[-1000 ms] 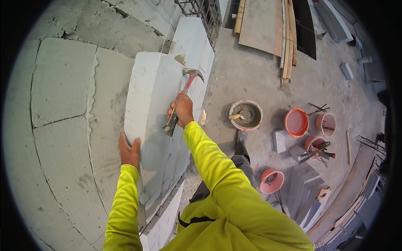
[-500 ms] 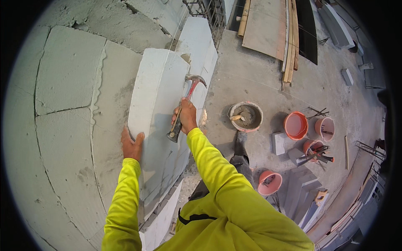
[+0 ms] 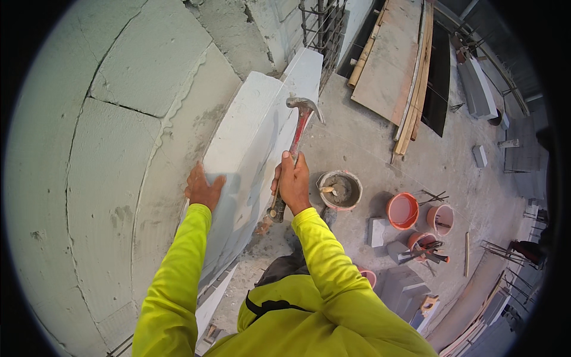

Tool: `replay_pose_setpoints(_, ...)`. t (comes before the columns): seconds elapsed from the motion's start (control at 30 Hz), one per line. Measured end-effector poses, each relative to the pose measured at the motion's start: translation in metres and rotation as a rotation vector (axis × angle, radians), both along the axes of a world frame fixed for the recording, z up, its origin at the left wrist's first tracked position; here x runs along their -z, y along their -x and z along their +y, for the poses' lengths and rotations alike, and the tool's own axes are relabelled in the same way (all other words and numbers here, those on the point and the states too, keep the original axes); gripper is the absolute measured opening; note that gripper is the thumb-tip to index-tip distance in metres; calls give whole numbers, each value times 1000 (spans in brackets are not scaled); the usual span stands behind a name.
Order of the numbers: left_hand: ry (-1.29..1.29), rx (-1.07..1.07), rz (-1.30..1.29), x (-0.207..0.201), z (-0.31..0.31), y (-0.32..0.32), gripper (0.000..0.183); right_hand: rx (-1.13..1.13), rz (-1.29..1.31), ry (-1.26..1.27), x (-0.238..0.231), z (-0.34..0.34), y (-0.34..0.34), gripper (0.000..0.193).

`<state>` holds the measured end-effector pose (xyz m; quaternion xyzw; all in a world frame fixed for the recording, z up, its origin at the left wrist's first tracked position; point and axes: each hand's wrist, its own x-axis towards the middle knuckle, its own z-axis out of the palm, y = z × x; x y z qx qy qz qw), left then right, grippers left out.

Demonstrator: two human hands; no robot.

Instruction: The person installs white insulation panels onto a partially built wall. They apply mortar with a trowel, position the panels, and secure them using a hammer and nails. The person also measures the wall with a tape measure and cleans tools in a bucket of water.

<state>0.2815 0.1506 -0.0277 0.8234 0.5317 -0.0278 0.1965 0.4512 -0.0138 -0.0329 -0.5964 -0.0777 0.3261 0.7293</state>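
Note:
A pale lightweight block (image 3: 241,128) sits on the low block wall to my left. My left hand (image 3: 204,185) rests against its left edge, thumb spread away from the fingers. My right hand (image 3: 292,181) is wrapped round the grip of a claw hammer (image 3: 299,128) with a red shaft and a dusty steel head. The hammer is held above the block's right side, its head toward the far end and its butt toward me. From this angle the head appears apart from the block. Another white block (image 3: 308,66) adjoins at the far end.
On the floor to the right stand a mortar bucket (image 3: 355,201) with a wooden-handled tool, a bucket of liquid (image 3: 402,211) and a tool bucket (image 3: 421,243). Rebar (image 3: 324,27) rises at the wall's far end. Boards (image 3: 389,59) and grey blocks (image 3: 401,288) lie farther right.
My view has turned and shifted. My right hand and the hammer have moved rightward, away from the block's face. My left hand stays at the block's left edge.

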Motion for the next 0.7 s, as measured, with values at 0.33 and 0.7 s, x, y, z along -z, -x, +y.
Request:
replay_pose_setpoints(0.33, 10, -9, 70, 1, -3, -4, 97, -687, -1066, 710, -64, 27, -74, 31)
replay_pose_setpoints(0.7, -27, -13, 23, 8, 1, -5, 94, -724, -1095, 617, -56, 16, -56, 30)
